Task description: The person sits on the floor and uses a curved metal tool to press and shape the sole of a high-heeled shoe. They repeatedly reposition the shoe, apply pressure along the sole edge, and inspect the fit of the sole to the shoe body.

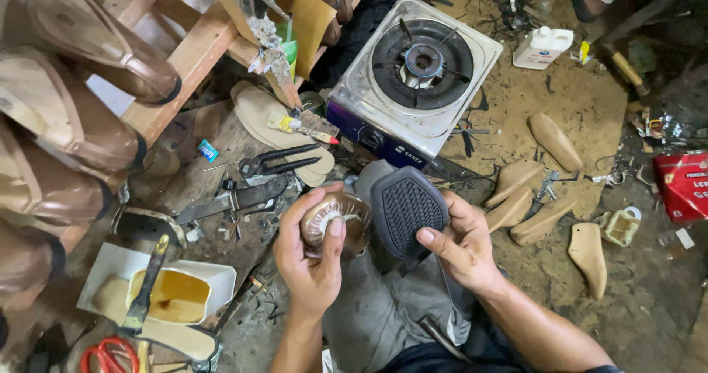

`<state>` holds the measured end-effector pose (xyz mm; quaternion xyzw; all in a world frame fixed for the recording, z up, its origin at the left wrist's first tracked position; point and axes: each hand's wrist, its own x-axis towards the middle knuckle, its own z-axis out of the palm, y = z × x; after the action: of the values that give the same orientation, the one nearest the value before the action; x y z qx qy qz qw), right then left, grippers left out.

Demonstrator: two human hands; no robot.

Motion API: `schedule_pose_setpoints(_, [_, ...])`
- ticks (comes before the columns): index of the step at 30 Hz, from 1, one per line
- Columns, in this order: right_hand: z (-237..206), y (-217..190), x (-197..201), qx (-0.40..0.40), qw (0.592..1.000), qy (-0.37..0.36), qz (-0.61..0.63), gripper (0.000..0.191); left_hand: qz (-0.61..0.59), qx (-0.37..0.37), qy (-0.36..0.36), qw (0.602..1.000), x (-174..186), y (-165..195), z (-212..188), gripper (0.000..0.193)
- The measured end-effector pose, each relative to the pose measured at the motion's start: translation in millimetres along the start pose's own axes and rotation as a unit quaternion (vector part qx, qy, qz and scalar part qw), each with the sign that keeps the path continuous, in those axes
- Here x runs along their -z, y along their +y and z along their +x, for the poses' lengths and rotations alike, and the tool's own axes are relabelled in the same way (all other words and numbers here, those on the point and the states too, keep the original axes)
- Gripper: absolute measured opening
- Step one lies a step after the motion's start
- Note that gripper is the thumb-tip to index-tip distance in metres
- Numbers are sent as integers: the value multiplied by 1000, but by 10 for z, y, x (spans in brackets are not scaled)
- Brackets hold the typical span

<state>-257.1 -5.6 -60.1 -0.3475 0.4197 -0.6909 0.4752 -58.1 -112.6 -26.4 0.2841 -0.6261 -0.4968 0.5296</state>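
1. Over the lap, centre frame: the left hand (313, 251) wraps around a brown lasted shoe with a pale puckered underside (335, 222), fingers curled about its body and the thumb pressed flat across the bottom.
2. The right hand (461, 244) pinches a black rubber sole with a fine grid tread (408, 211), thumb on the tread face near the lower edge, fingers behind it.
3. Sole and shoe sit side by side, edges just about touching, both held clear of the grey trousers below.
4. Handling call: the sole looks light and flexible, likely to bend if gripped at one end only, so a hold along its rim, as here, seems the steadier one.
5. The shoe looks firmer, filled out by its last; the rounded body is the natural place to cup it. Its puckered underside could be tacky, though that cannot be told from here.
6. Around the work: a single-burner gas stove with a silver top (417, 74) just ahead, black pincers (276, 161) on the bench to the left, a white tub of amber glue with a brush (173, 295) lower left, pale wooden shoe lasts (553, 141) scattered on the floor to the right.
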Motion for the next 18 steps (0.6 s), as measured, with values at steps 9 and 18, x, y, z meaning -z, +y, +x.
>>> schedule_pose_setpoints(9, [-157, 33, -194, -2, 1000, -21, 3, 31, -25, -4, -28, 999, 39, 244, -149, 38])
schedule_pose_setpoints(18, [-237, 338, -342, 20, 998, -42, 51, 22, -184, 17, -48, 982, 208, 343, -286, 49])
